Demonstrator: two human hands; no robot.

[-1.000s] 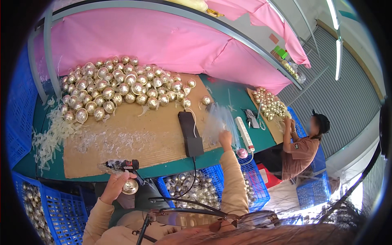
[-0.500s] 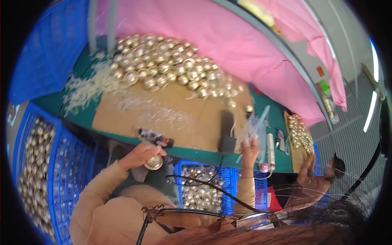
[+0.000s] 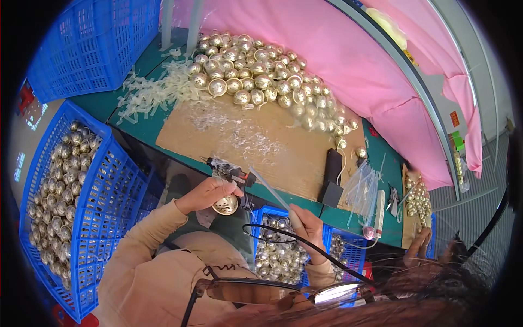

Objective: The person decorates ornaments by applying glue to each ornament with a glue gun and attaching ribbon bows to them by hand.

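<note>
Slanting up-left over the table's (image 3: pixel 339 216) edge: a stick (image 3: pixel 271 189) the right hand (image 3: pixel 308 226) grips; left hand (image 3: pixel 206 195) clasps a gold ball (image 3: pixel 225 206); blue crate (image 3: pixel 111 166) holds more.

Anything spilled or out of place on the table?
Some mess: wispy whitish scraps litter the cardboard, and pale strips lie strewn over the green table at its left, looking odd because neither is contained.

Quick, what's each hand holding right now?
Left hand: closed, holding a gold ball.
Right hand: closed, holding a translucent glue stick.
</note>
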